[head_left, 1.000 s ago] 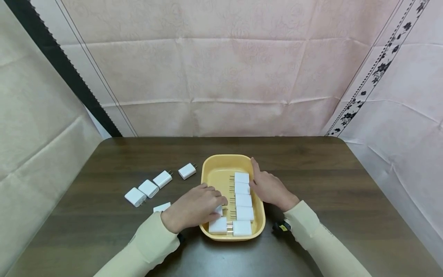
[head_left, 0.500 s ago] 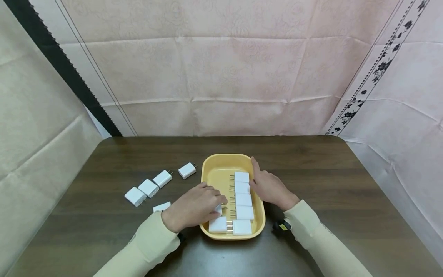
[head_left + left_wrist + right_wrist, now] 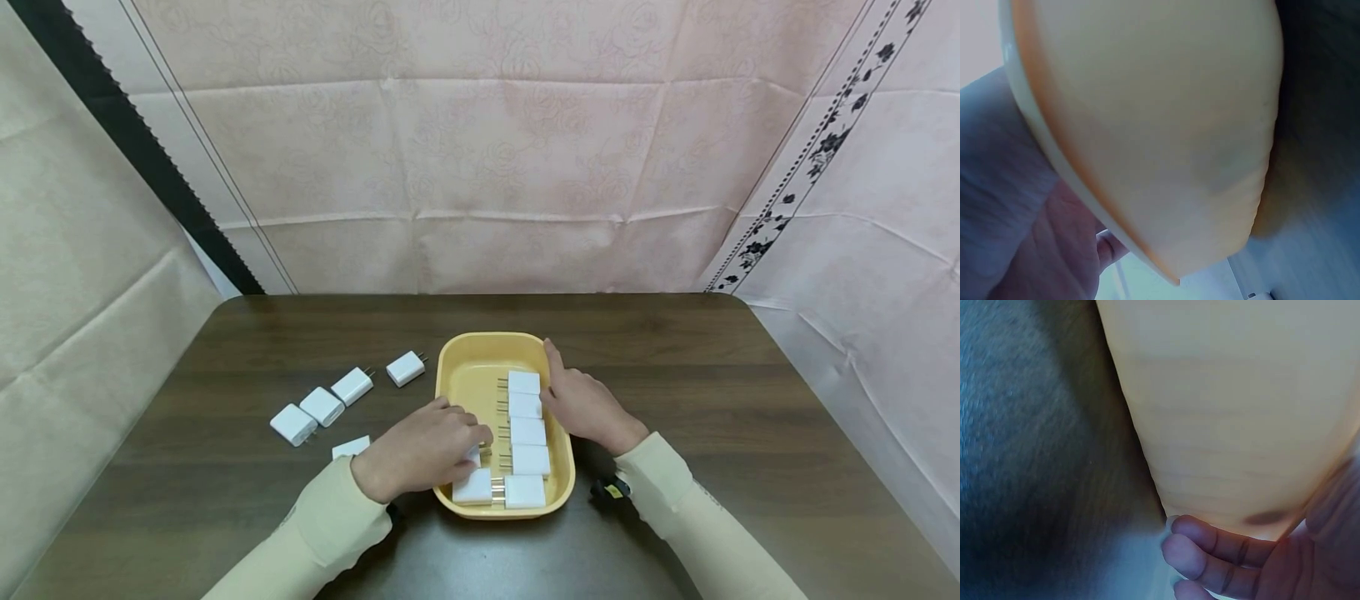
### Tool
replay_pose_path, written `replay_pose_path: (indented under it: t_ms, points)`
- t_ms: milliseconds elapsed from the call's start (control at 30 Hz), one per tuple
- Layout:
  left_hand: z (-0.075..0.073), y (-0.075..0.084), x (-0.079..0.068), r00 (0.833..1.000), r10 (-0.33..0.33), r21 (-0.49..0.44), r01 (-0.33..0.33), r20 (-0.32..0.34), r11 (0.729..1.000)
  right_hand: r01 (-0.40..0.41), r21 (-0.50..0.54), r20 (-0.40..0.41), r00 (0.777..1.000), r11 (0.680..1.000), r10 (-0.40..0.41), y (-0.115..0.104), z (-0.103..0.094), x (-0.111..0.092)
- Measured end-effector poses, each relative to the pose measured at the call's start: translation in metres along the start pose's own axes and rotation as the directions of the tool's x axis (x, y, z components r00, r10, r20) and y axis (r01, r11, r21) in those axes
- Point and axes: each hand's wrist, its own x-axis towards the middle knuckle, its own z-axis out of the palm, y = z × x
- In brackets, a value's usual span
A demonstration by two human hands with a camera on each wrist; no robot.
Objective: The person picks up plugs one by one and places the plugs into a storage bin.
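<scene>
My left hand [image 3: 423,446] reaches over the left rim of a yellow plastic tray [image 3: 480,354] and pinches a white charger plug [image 3: 472,456], mostly hidden under the fingers. Just below it lies another charger [image 3: 472,487], prongs facing those of the charger [image 3: 524,492] at the tray's bottom right. Above that one, several white chargers [image 3: 528,432] form a column, prongs pointing left. At the right rim, my right hand [image 3: 588,408] grips the tray; in the right wrist view its fingers [image 3: 1185,555] curl by the tray's outer wall [image 3: 1229,425]. The left wrist view shows the tray's other outer side [image 3: 1160,125].
Left of the tray, a slanted row of white chargers [image 3: 322,407] lies on the dark wooden table [image 3: 637,333], with a single charger [image 3: 406,369] nearer the tray. Another charger [image 3: 350,447] is partly hidden behind the left forearm. Pale cloth [image 3: 525,167] hangs behind the table.
</scene>
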Motion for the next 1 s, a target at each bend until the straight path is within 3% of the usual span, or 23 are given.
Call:
replay_pose_path:
  t_ms: [1000]
  points:
    - [-0.0003, 0.0024, -0.0001, 1.000, -0.005, -0.015, 0.006, 0.029, 1.000, -0.018, 0.015, 0.010, 1.000, 1.000, 0.018, 0.0000, 0.0000, 0.0009]
